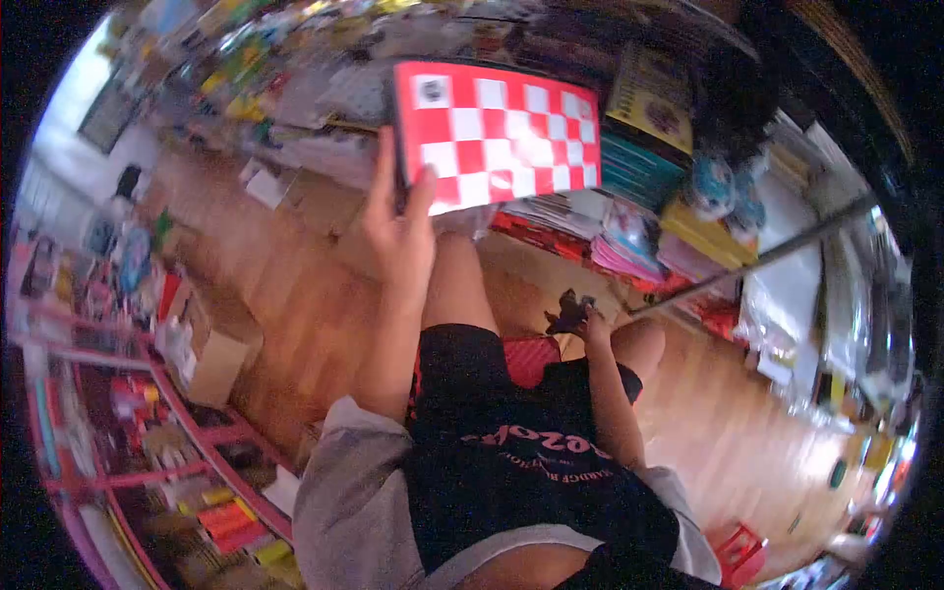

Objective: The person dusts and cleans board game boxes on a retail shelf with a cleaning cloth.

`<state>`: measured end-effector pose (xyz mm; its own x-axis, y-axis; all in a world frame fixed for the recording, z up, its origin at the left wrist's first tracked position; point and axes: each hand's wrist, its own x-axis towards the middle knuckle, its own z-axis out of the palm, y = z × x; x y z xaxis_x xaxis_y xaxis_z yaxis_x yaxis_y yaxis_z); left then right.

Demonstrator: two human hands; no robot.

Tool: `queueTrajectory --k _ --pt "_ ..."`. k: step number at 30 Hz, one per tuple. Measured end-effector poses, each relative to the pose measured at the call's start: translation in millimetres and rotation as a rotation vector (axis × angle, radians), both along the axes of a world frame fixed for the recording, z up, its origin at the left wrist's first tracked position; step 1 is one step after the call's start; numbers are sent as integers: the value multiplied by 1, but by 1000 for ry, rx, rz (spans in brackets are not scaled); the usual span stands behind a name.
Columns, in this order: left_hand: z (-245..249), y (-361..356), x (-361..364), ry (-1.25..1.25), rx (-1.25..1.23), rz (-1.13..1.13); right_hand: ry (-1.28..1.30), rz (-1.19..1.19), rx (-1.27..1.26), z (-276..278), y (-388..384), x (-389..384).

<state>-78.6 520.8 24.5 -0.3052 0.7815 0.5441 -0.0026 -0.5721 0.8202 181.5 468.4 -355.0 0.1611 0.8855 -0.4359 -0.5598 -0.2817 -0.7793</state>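
Note:
My left hand (pixel 401 221) is raised in front of me, closed on the left edge of a flat, glossy board or box (pixel 501 138) with a red and white checked face. That piece is tilted, and a small dark mark shows in its upper left corner. Down near my right knee, my right hand (pixel 595 326) has its fingers closed around a small, dark, ragged-edged thing (pixel 565 313). Blur hides what kind of thing it is. Beneath that hand, part of a red seat (pixel 531 359) shows between my legs.
Stacked books and packets (pixel 639 162) fill the shelves ahead. A long thin pole (pixel 757 264) slants across the right side. An open cardboard box (pixel 218 344) and a pink rack (pixel 147 472) stand on the left. A red stool (pixel 739 553) is at lower right on the wooden floor (pixel 285 295).

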Motion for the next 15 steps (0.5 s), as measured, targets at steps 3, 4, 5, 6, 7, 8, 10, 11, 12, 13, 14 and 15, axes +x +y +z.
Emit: queueTrajectory --k 3,4,5,6,7,8,10,11,12,13,14,15 --pt "22 -19 -3 306 166 131 -342 -35 -283 26 2 3" --pt "27 -29 -8 353 95 113 -376 -92 -161 31 1 0" --pt "31 -36 -12 400 20 87 -403 -152 -43 36 -2 -2" --pt "33 -40 -16 400 6 97 -404 -137 -52 49 -5 -5" --pt "34 -44 -21 547 81 47 -500 -194 52 70 -5 -9" --pt "34 -47 -25 693 157 -12 -594 -253 155 89 -3 -11" --pt "38 -54 -28 805 170 13 -665 -226 234 121 2 -9" --pt "37 -57 -29 913 201 41 -659 -267 303 143 6 -12" --pt "29 -57 -31 912 199 47 -655 -311 370 167 11 -16" --pt "27 -59 -34 913 189 21 -692 -287 414 190 15 -18" --pt "25 -62 -39 977 136 3 -729 -262 455 218 17 -21" --pt "23 -65 -40 1044 82 -16 -686 -196 553 257 18 -31"
